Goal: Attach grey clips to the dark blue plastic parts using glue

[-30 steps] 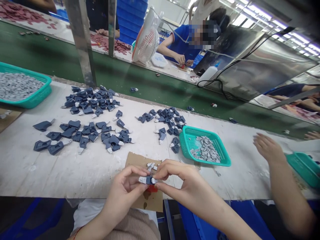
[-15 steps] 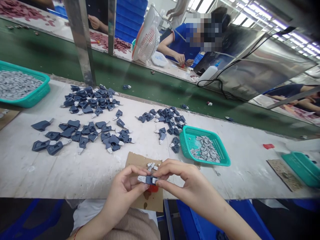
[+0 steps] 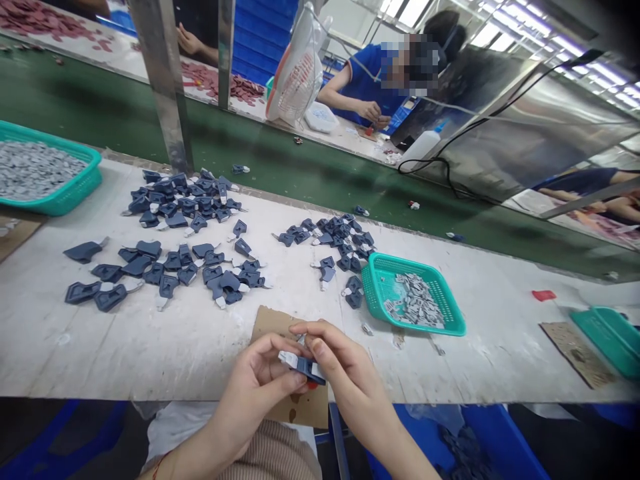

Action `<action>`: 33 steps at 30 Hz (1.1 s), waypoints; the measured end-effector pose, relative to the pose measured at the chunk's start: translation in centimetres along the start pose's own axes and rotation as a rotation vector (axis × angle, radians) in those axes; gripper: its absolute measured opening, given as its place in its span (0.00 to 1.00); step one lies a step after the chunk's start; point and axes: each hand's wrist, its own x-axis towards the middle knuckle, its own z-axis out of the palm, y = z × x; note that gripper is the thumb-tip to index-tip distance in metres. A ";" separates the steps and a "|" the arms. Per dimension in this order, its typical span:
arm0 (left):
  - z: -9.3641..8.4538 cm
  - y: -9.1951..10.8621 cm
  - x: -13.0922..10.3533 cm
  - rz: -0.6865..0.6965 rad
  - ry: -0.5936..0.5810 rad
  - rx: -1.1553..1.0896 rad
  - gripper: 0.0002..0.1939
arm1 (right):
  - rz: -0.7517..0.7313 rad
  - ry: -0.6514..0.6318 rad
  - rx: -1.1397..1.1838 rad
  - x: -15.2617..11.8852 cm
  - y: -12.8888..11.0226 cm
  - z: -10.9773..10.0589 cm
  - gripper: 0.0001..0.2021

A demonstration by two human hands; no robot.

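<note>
My left hand (image 3: 255, 380) pinches a dark blue part with light grey ends (image 3: 306, 368) between thumb and fingers, above a brown cardboard piece (image 3: 311, 408). Close against its right side is my right hand (image 3: 345, 367), fingers bent together over small grey pieces; what exactly they grip is partly hidden. A bit of red shows under the blue part. Beyond my hands lie loose dark blue parts with grey tips, in a left group (image 3: 183, 200) and a smaller middle group (image 3: 340, 233). The green basket (image 3: 453, 320) to the right holds small grey pieces.
Another green basket (image 3: 93, 177) of grey pieces stands at the far left. Behind the white table (image 3: 150, 353) runs a green belt (image 3: 280, 163) with a few parts on it. A metal post (image 3: 167, 100) rises at the back left. Across the belt, a person (image 3: 367, 83) works.
My right hand has turned, its fingers now curled nearer my left hand. The blue part is tilted more. Parts on the green belt have shifted left.
</note>
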 end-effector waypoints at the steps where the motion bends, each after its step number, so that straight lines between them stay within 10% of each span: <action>1: 0.0 0.0 0.0 -0.002 0.002 0.008 0.09 | 0.002 -0.004 0.004 0.0 0.1 0.2 0.14; 16: -0.3 -0.4 0.3 0.092 -0.033 0.085 0.07 | -0.150 0.023 -0.278 -0.4 0.8 0.1 0.12; 24: -0.1 0.1 0.4 0.071 -0.038 0.099 0.06 | -0.077 0.154 -0.022 -0.7 0.8 -0.2 0.16; 33: 1.5 1.1 0.4 0.022 0.127 -0.011 0.13 | -0.607 0.383 -0.209 -2.3 2.2 0.5 0.19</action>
